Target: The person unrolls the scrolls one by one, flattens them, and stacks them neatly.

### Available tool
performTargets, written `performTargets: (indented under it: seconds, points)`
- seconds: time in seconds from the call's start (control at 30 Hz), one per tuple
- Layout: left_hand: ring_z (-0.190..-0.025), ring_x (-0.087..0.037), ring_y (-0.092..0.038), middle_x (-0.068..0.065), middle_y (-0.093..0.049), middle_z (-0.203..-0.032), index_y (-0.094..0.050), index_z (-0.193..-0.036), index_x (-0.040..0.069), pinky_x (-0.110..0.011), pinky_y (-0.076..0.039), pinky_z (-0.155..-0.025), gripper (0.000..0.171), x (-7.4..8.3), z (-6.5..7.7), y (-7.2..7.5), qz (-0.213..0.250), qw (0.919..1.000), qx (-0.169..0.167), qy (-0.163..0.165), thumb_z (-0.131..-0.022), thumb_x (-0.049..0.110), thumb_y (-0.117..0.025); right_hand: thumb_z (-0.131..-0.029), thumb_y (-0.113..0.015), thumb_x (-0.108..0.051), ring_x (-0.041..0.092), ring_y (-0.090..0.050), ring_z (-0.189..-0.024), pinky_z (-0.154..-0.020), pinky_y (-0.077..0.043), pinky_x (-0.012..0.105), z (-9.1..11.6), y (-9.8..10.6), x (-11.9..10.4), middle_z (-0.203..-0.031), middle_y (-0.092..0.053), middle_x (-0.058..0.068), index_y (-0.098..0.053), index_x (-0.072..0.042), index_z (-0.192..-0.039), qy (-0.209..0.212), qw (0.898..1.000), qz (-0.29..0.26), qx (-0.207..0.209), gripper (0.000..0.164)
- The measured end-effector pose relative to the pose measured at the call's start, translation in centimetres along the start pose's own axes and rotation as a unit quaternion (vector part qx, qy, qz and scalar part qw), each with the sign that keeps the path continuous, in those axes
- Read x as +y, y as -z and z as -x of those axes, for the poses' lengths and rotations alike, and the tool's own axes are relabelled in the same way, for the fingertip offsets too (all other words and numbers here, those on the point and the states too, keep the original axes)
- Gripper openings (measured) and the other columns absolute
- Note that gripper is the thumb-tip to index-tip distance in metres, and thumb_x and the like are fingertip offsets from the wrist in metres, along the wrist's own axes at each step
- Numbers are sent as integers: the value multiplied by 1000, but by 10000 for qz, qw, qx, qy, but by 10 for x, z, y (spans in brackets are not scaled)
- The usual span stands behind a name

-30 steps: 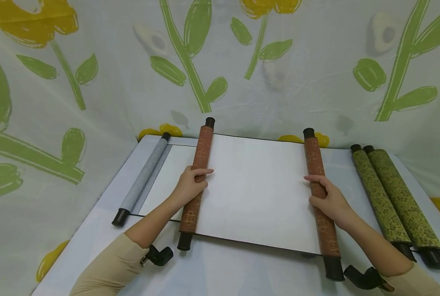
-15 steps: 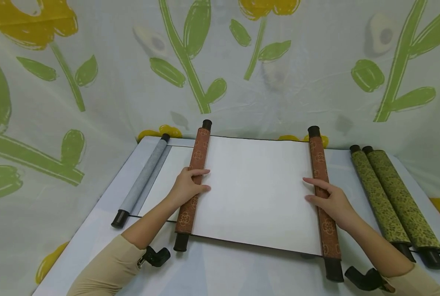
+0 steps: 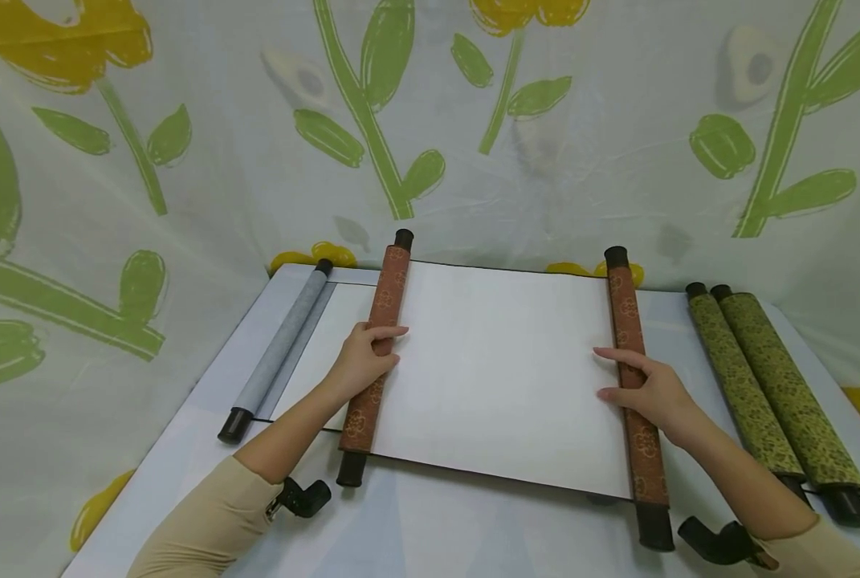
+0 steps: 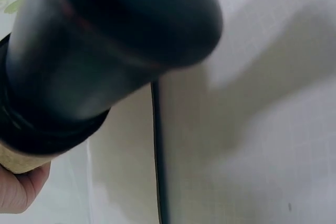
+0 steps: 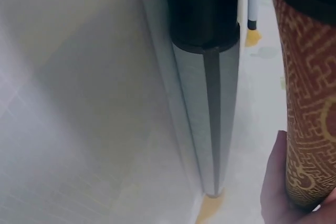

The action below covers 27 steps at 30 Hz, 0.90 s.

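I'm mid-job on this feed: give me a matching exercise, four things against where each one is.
1. left hand
2. right hand
3. green-patterned rolls
4. grey roller

a. on the right red-brown roller
b. at the table's left side
c. on the left red-brown roller
d. at the table's right side

Pairs: 1-c, 2-a, 3-d, 4-b

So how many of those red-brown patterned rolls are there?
2. The left red-brown roll is in the left hand and the right red-brown roll in the right hand, with the white sheet between them. Another could be hidden underneath.
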<state>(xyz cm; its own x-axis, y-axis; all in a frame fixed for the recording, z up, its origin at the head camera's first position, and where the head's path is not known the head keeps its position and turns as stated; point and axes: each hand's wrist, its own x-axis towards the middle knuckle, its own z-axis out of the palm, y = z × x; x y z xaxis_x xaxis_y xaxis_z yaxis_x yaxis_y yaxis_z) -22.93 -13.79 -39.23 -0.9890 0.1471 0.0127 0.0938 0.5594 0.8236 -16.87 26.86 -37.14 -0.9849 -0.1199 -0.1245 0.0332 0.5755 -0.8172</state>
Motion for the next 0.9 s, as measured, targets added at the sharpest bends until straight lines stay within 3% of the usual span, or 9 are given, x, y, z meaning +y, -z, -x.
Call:
performTargets:
  seconds: [0.1,0.2,0.27,0.33,0.4,0.53,0.63,0.77,0.9]
  points:
    - [-100,-29,-45,-24,-41,-129,-64,-124,13,-32,-41,-72,43,-1,1,1,-34,10000,-24,-1,-83,2,-58,-85,-70,-17,50,-24,-132,-91,-36,56,2,3,1,-150,-24,28,-41,-4,-142,94,9999,54,-21,65]
    - [-94,-29,-44,-25,-39,-130,-66,-122,12,-29,-39,-66,40,-2,1,3,-113,9999,-22,17,-85,2,-55,-89,-64,-11,32,-55,-88,-71,-45,41,3,7,4,-119,-49,28,-43,-5,-141,233,9997,70,-1,57]
    - [-95,-30,-43,-26,-38,-131,-66,-121,12,-29,-39,-65,38,-2,1,5,-195,9998,4,49,-87,3,-54,-90,-59,-8,18,-41,-58,-55,-39,32,4,9,5,-101,-52,21,-45,-5,-140,267,9996,101,29,52]
    - [-97,-32,-43,-27,-35,-133,-66,-121,12,-29,-39,-66,37,-3,0,6,-241,9997,12,103,-88,3,-53,-90,-54,-5,11,-27,-48,-48,-35,29,4,10,5,-101,-50,21,-45,-5,-140,226,9997,45,24,51]
    - [-101,-32,-42,-28,-35,-133,-66,-122,12,-29,-39,-67,37,-3,0,7,-253,9996,12,153,-89,4,-53,-89,-51,-5,11,-26,-47,-48,-35,29,4,11,6,-126,-43,25,-45,-6,-140,145,9999,40,40,51]
    - [-102,-33,-43,-28,-35,-132,-63,-126,10,-33,-41,-71,39,-7,-1,9,-211,9997,7,122,-87,6,-56,-89,-62,-14,33,-55,-95,-73,-46,46,4,10,8,-146,-28,29,-45,-5,-138,93,9999,-12,101,52]
    - [-111,-36,-43,-28,-35,-133,-62,-127,10,-42,-42,-84,43,-11,-1,10,-161,9998,-3,66,-85,9,-66,-83,-73,-22,50,-18,-135,-96,-28,66,2,9,9,-150,-23,28,-46,-3,-137,89,9999,-48,105,64]
    - [-122,-39,-40,-27,-34,-136,-62,-127,12,-50,-36,-97,49,-12,-1,11,-68,9999,-55,91,-80,13,-74,-80,-76,-22,52,-13,-136,-97,-20,70,2,9,10,-149,-23,29,-44,-2,-138,71,9999,32,118,70]
    - [-115,-37,-44,-27,-37,-131,-63,-126,11,-45,-40,-90,46,-11,-1,12,-111,9999,-18,34,-81,10,-72,-82,-74,-18,52,-13,-136,-97,-20,71,1,10,11,-150,-23,29,-42,-2,-140,104,9998,112,137,69]
